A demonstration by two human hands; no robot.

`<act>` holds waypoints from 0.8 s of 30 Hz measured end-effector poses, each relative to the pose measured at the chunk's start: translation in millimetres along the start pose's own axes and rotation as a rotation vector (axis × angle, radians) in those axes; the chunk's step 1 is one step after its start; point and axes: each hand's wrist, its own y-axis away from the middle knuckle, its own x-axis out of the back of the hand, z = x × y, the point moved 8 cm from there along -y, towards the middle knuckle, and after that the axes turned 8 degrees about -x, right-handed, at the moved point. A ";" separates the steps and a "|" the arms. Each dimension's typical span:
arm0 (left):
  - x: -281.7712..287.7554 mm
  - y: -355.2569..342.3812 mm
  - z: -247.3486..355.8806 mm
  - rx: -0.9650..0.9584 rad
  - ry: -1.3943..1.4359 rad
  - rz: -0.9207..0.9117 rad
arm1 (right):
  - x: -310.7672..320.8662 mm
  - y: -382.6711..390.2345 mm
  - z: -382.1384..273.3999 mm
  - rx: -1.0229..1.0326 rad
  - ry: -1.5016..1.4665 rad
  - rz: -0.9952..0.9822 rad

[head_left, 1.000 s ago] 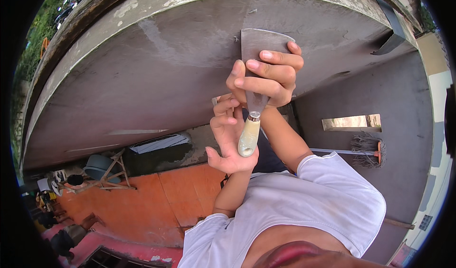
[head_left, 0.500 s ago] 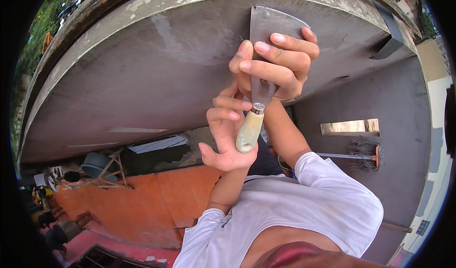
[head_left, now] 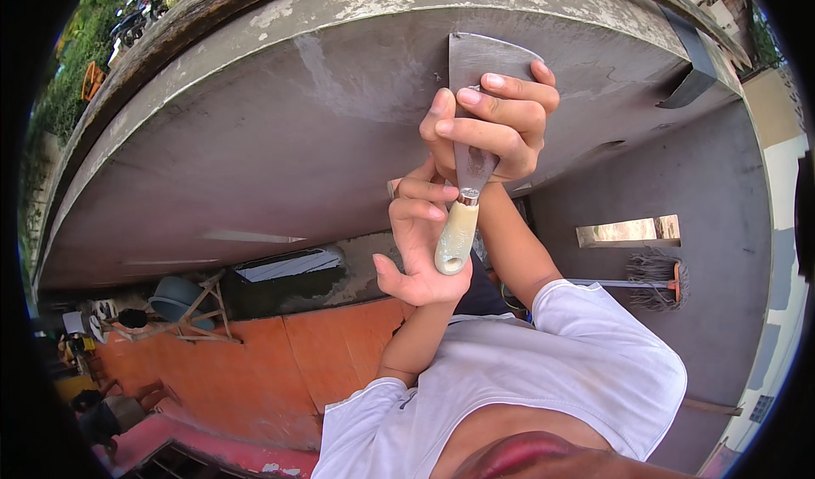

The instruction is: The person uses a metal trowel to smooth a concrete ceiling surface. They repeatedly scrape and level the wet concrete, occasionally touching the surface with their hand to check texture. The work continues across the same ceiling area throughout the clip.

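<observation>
Both hands and the scraper (head_left: 474, 168) sit slightly farther right and farther out than a second ago, with the blade (head_left: 486, 59) nearer to the pale, flaking rim (head_left: 399, 5) of the grey plastered surface (head_left: 246, 148). The right hand (head_left: 497, 131) is clamped on the blade, thumb along its left edge and fingers bent across its face; the far edge is uncovered, a strip of grey showing between it and the rim, while the right corner comes just beside the little finger. The left hand (head_left: 423, 254) has its fingers apart, thumb stretched left, and the pale handle (head_left: 458, 233) lies in front of its palm; how firmly they touch, I cannot tell. Left of the blade, bare grey runs broadly out to the rim. At far right, a dark bent strip (head_left: 698, 71) stands well apart from the fingers, as do a mop (head_left: 654, 284) and a slot-like opening (head_left: 628, 230) nearer in. The white shirt (head_left: 543, 369) fills the near side; a bluish tub (head_left: 174, 299) stands well to the left.
</observation>
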 end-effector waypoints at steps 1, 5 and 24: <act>1.9 1.0 0.0 0.000 -0.016 -0.003 | -0.3 -0.9 -0.8 0.013 0.014 0.007; -11.1 -19.9 0.8 0.028 0.120 -0.022 | -13.0 -24.2 -5.4 0.058 0.089 -0.018; 23.3 8.2 -5.2 0.000 -0.106 0.024 | 6.7 21.0 0.6 -0.016 0.134 -0.047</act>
